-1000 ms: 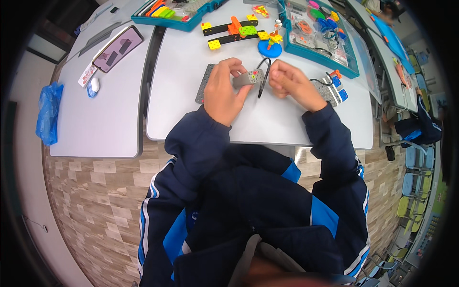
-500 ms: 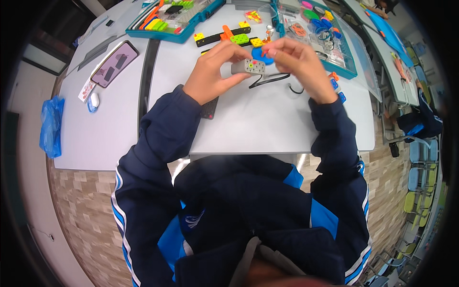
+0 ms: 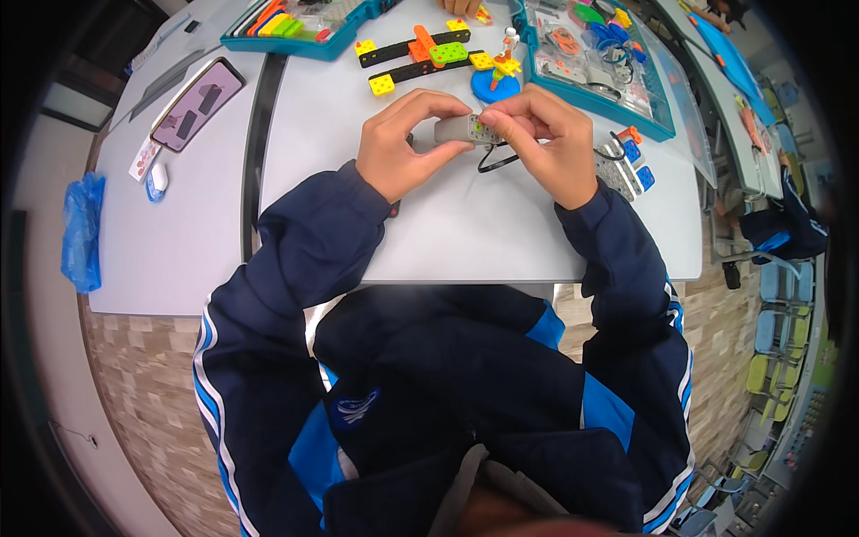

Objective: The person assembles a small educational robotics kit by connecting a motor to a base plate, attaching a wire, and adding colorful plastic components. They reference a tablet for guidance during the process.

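Note:
My left hand (image 3: 403, 143) is closed round a grey building block (image 3: 452, 132) between thumb and fingers. The block's end face has holes and a yellow-green spot, and a black cable (image 3: 492, 165) hangs beside it. My right hand (image 3: 550, 139) is pinched at that end face, thumb and fingertips touching it. A small red peg was in this pinch half a second ago; the fingers hide it now. Just beyond stands a small upright model on a blue disc (image 3: 495, 87). Behind my left hand lies an assembly of black beams (image 3: 412, 68) with orange, green and yellow pieces.
Teal part cases lie at the back right (image 3: 660, 121) and back left (image 3: 335, 45). Grey and blue pieces (image 3: 631, 170) lie right of my right hand. A phone (image 3: 199, 103) leans on the left table. Another person's hand (image 3: 461, 7) shows at the far edge.
My right hand has come down and left, bringing its fingertips from above the grey block onto its end face. Another person's hand has appeared at the far edge. The view has shifted slightly.

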Tool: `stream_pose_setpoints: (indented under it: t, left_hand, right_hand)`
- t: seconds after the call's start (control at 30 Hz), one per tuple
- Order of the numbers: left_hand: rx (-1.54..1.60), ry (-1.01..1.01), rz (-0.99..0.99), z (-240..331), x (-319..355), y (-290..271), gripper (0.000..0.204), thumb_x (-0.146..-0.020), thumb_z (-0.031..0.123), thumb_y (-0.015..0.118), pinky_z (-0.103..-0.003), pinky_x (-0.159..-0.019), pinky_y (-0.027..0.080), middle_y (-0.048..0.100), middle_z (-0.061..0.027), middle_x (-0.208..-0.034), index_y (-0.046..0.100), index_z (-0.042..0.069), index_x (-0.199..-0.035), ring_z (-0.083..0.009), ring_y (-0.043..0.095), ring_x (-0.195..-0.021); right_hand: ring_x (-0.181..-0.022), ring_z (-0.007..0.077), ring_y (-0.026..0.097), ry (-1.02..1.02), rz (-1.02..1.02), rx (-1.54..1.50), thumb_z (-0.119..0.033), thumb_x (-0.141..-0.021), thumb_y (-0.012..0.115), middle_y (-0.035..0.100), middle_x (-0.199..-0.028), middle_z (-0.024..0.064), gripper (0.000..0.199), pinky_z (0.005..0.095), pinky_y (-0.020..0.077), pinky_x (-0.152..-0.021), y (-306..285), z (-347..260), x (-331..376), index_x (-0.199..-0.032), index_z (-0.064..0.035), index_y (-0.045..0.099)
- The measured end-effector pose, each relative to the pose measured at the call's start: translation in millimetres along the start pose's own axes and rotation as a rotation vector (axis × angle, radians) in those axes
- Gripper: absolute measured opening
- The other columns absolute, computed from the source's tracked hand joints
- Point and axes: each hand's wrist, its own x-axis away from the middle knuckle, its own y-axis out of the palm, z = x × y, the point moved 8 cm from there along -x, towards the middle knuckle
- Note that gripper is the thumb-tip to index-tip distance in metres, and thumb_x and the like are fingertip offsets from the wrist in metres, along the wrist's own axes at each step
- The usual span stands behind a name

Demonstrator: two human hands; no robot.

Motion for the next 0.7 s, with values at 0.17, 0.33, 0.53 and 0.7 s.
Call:
stream_pose_setpoints:
  t: [0.17, 0.33, 0.53, 0.7]
  left_hand:
    - [-0.020, 0.024, -0.015, 1.1, 2.3, 0.6, 0.034, -0.071, 0.007, 0.083, -0.030, -0.080, 0.053, 0.069, -0.0089, -0.099, 0.068, 0.002, -0.101, -0.0218, 0.067, -0.089]
    - [-0.005, 0.006, -0.025, -3.7, 3.8, 1.2, 0.033, -0.071, 0.008, 0.083, -0.031, -0.078, 0.053, 0.069, -0.0090, -0.097, 0.069, 0.002, -0.101, -0.0216, 0.067, -0.087]
    - [-0.009, -0.006, -0.041, -5.8, 4.8, 2.1, 0.032, -0.071, 0.009, 0.083, -0.031, -0.078, 0.053, 0.069, -0.0087, -0.095, 0.070, 0.002, -0.100, -0.0214, 0.068, -0.087]
    - [-0.006, -0.029, -0.063, -8.0, 5.2, 2.7, 0.032, -0.071, 0.008, 0.083, -0.031, -0.079, 0.054, 0.069, -0.0085, -0.095, 0.070, 0.002, -0.099, -0.0211, 0.068, -0.087]
  right_hand:
    - [-0.048, 0.0100, 0.041, -0.060, 0.004, 0.118, -0.007, -0.080, 0.077, 0.055, -0.062, 0.0032, 0.009, 0.0251, 0.0355, -0.047, 5.1, -4.0, 3.0, -0.083, -0.0010, 0.071]
    - [-0.046, 0.0101, 0.040, -0.175, -0.004, 0.205, -0.006, -0.080, 0.076, 0.055, -0.060, 0.0031, 0.008, 0.0254, 0.0352, -0.046, 6.3, -11.0, 2.5, -0.083, -0.0018, 0.071]
    - [-0.047, 0.0098, 0.042, -0.088, -0.037, 0.167, -0.006, -0.080, 0.076, 0.059, -0.063, 0.0046, 0.007, 0.0251, 0.0357, -0.046, 9.4, -1.7, 4.4, -0.083, -0.0019, 0.070]
    - [-0.049, 0.0095, 0.045, -0.115, -0.060, 0.163, -0.005, -0.081, 0.074, 0.060, -0.064, 0.0064, 0.006, 0.0252, 0.0361, -0.047, 15.7, 0.4, 8.0, -0.083, -0.0020, 0.070]
